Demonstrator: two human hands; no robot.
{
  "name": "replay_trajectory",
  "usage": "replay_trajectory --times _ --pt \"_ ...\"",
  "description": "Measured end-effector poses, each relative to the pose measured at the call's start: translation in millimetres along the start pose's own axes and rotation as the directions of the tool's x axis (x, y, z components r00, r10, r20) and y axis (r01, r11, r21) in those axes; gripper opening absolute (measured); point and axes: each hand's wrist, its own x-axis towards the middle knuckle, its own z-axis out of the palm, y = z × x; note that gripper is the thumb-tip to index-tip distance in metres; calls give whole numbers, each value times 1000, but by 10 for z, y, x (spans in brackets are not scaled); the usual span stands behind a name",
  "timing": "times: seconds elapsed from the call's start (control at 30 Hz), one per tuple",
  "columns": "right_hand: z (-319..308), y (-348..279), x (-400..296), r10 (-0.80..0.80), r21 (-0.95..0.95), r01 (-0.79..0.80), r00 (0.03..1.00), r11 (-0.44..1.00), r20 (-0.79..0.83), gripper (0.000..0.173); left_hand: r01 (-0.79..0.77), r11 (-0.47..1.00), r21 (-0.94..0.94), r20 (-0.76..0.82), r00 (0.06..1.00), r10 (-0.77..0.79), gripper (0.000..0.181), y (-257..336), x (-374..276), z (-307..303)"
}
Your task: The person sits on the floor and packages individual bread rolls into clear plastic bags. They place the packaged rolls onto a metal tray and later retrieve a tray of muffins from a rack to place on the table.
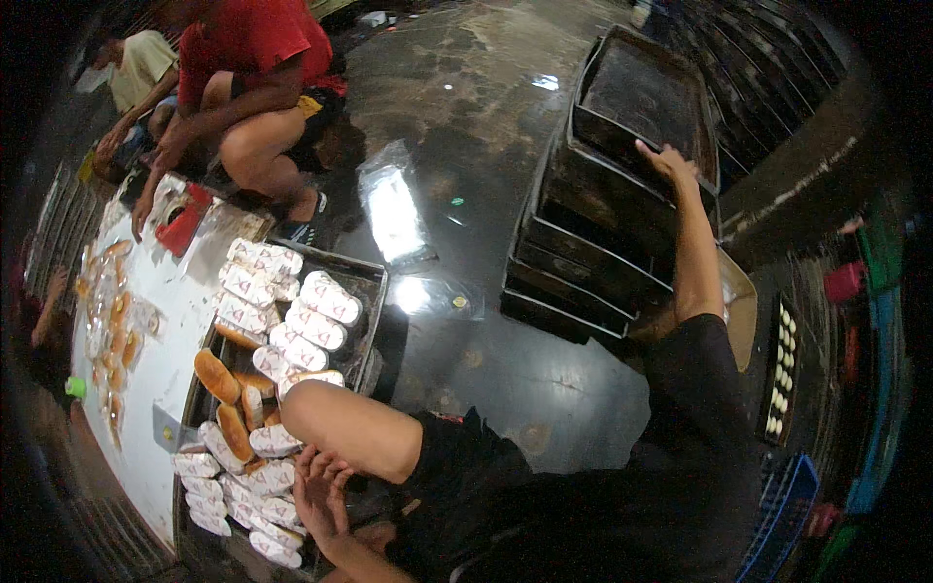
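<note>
My right hand [672, 164] reaches out to the right, gripping the near rim of the top dark metal baking tray [641, 87]. That tray sits on a stack of similar deep trays [583, 251] on the floor. My left hand [324, 487] is beside my bent knee, fingers apart, with nothing visible in it. It hovers at the edge of a dark tray [375, 291] of elongated bread rolls. Several rolls are bare and brown [216, 375]; many others are in white printed wrappers [270, 477]. My knee hides part of this tray.
A white work surface [164, 321] holds bagged rolls [116, 342] and a red device [182, 218]. A crouching person in red [251, 58] works there, another person [146, 69] behind. Clear plastic packaging [397, 208] lies on the floor. At right are a dough tray [781, 372] and blue crate [780, 517].
</note>
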Motion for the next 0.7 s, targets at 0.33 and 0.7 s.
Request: replay_trajectory --times 0.33,0.7 --pt "-103 -318 -180 -71 179 30 971 983 228 100 -46 998 32 -139 989 50 50 -94 -249 -158" --pt "622 -999 -1488 -307 -244 199 755 949 -580 70 -322 930 178 -562 743 364 44 112 -1356 -1019"
